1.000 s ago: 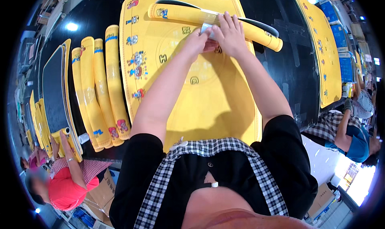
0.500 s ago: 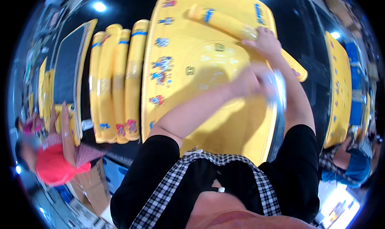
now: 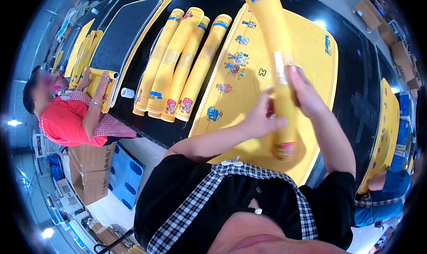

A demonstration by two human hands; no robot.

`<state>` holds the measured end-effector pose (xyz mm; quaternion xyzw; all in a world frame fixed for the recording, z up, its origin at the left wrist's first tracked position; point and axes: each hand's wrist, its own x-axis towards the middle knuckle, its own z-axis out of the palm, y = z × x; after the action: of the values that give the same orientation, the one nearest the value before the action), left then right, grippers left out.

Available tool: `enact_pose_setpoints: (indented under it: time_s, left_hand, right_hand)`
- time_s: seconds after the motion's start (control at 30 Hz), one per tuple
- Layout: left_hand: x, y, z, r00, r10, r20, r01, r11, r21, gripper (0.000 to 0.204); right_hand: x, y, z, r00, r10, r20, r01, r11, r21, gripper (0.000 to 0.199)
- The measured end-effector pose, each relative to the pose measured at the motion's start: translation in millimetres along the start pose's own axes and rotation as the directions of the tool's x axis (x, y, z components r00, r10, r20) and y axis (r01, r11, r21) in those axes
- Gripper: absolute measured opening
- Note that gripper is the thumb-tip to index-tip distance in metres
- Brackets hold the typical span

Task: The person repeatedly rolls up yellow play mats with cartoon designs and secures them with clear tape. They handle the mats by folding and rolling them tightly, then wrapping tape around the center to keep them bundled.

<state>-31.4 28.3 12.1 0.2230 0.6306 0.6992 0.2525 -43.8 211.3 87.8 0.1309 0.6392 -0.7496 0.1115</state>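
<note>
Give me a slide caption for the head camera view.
Both hands, left hand and right hand, grip a rolled yellow mat above a flat yellow mat.

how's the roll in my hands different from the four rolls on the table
The held roll is lifted, gripped by the left hand and right hand; the four rolls lie untouched, side by side on the black table. The held roll rises over the flat mat; the four lie beside it. All are yellow with cartoon prints.

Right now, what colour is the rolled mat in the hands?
Yellow, with a blue band near its far end and small cartoon prints: the rolled mat, best seen in the head view.
</note>
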Motion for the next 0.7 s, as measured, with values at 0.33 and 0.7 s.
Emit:
enact_pose_setpoints:
  time_s: [0.33, 0.7]
  left_hand:
    - [9, 82, -226, 0.857, 0.37, -0.358, 0.303, 0.199, 0.932, 0.071]
    - [167, -40, -113, 0.909, 0.352, 0.223, -0.274, 0.104, 0.956, 0.08]
  right_hand:
    - [-40, 114, 14, 0.954, -0.133, 0.269, 0.293, 0.221, -0.93, 0.071]
    - [-162, 141, -96, 0.557, -0.306, -0.772, -0.075, 0.907, -0.414, 0.049]
